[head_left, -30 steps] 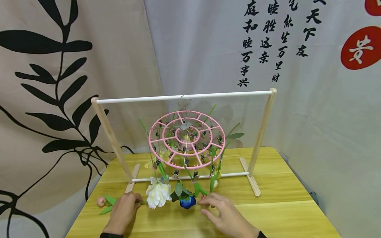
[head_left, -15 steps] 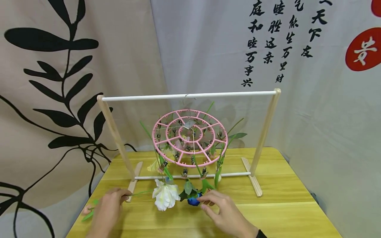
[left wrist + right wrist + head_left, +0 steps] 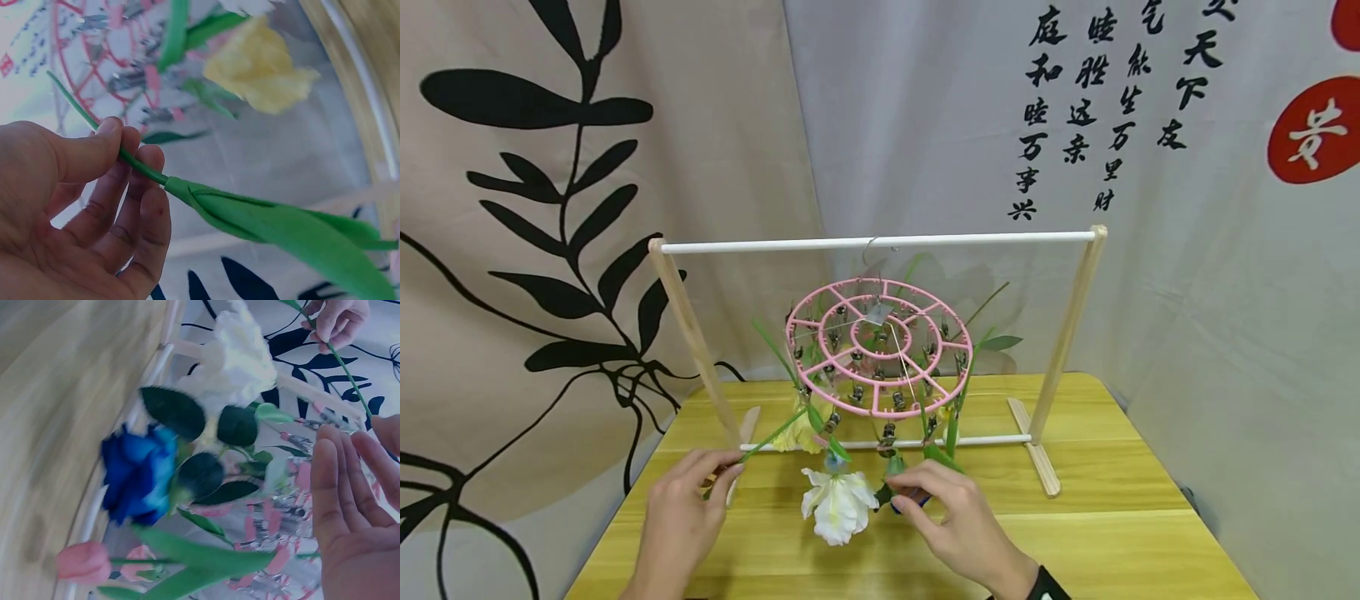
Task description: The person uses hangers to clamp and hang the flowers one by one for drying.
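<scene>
My left hand [image 3: 688, 508] pinches the green stem [image 3: 140, 165] of an artificial flower between thumb and fingers. Broad green leaves [image 3: 281, 222] sheathe the stem; its bloom is mostly cut off at the view's right edge. In the head view the stem's thin end points up toward the pink round clip hanger [image 3: 874, 412]. My right hand [image 3: 951, 525] is at the hanger's lower front, its fingers mostly straight, and partly covers a blue rose [image 3: 137, 475]. In the right wrist view the hand seems to grip nothing. A white flower [image 3: 840, 507] hangs upside down between the hands.
The hanger hooks onto the white top bar [image 3: 760, 247] of a wooden rack standing on the yellow table [image 3: 1112, 533]. A yellow flower [image 3: 256, 65] and a pink tulip [image 3: 84, 562] also hang from its clips. A printed curtain [image 3: 1187, 317] is behind.
My left hand has lifted the stemmed flower off the table's left side, raising its stem end to the hanger. The hanger and its flowers have turned somewhat. My right hand stays by the blue rose.
</scene>
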`<state>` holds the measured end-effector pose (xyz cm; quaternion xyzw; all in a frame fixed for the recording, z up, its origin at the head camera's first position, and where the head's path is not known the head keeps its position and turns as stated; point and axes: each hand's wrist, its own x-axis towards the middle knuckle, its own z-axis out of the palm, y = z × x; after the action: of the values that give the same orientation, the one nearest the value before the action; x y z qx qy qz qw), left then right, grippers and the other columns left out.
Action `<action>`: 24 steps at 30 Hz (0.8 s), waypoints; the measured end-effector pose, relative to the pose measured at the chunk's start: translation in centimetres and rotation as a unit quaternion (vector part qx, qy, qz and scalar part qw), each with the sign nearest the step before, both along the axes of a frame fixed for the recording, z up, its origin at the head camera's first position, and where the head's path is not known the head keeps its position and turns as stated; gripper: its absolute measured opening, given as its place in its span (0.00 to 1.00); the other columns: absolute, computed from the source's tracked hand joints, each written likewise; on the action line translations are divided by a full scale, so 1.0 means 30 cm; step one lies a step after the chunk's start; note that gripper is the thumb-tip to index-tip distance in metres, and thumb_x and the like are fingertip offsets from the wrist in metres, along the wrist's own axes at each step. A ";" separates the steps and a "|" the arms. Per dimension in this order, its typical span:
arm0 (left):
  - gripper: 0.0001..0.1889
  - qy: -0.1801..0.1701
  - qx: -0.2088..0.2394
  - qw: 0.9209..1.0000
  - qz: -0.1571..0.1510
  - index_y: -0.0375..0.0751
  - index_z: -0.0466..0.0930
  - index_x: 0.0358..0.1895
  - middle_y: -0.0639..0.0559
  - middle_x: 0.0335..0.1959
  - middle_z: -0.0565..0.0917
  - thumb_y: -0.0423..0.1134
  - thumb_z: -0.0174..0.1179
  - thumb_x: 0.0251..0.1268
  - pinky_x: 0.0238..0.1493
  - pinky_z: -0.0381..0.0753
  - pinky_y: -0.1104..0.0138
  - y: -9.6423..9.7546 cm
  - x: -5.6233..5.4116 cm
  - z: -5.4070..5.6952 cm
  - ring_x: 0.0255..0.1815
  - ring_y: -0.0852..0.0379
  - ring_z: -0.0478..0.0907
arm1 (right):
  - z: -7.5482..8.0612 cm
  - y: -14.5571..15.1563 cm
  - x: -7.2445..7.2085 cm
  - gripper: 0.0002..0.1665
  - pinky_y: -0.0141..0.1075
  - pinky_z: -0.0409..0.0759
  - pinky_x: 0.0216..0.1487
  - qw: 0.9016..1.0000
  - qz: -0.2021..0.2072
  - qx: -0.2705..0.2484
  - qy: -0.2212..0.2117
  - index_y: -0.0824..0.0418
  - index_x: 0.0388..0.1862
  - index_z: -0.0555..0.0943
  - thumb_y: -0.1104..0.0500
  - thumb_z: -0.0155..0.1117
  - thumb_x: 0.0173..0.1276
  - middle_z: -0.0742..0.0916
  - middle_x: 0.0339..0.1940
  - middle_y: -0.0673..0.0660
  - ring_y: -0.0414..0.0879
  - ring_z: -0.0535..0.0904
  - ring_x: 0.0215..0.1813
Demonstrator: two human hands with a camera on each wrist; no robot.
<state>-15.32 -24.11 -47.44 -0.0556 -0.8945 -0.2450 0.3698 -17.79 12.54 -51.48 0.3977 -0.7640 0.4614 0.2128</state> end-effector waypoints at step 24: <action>0.17 -0.040 0.155 0.973 -0.167 0.58 0.96 0.50 0.67 0.44 0.95 0.27 0.81 0.71 0.45 0.96 0.68 0.254 0.049 0.077 0.43 0.68 0.91 | 0.084 -0.149 0.045 0.18 0.33 0.96 0.52 0.998 0.051 -0.035 0.031 0.55 0.68 0.90 0.66 0.76 0.84 0.96 0.57 0.54 0.44 0.95 0.53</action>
<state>-13.84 -16.49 -45.12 -0.1361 -0.8376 -0.4411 0.2920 -16.44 8.07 -48.96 0.4425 -0.7191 0.4857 0.2262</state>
